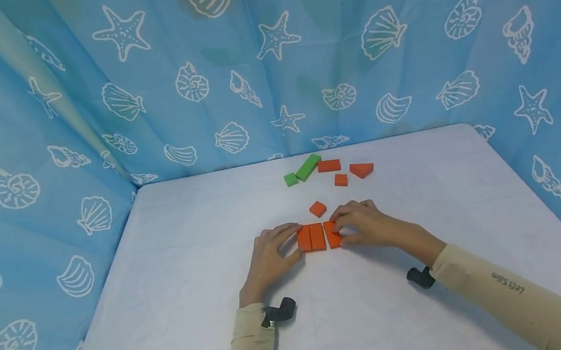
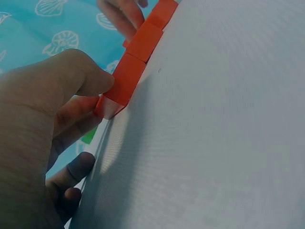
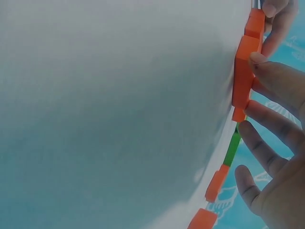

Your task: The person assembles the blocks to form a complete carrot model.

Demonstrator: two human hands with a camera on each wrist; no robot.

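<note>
Three orange rectangular blocks lie side by side on the white table. My left hand (image 1: 270, 257) pinches the leftmost block (image 1: 304, 240) between thumb and fingers, at its near and far ends. Right against that one is the middle block (image 1: 318, 237). At the other end of the row, my right hand (image 1: 366, 224) pinches the right block (image 1: 332, 236), its thumb showing on the block's end (image 3: 245, 67) in the right wrist view. This block sits slightly tilted, with a narrow gap between it and the middle one that widens toward the far end.
Just beyond the row lies a small orange block (image 1: 318, 208). Farther back are a small green cube (image 1: 290, 179), a long green block (image 1: 308, 167), an orange rectangular block (image 1: 328, 165), a small orange block (image 1: 341, 180) and an orange wedge-like block (image 1: 362, 170). A blue shell-patterned curtain (image 1: 247, 53) hangs behind the table.
</note>
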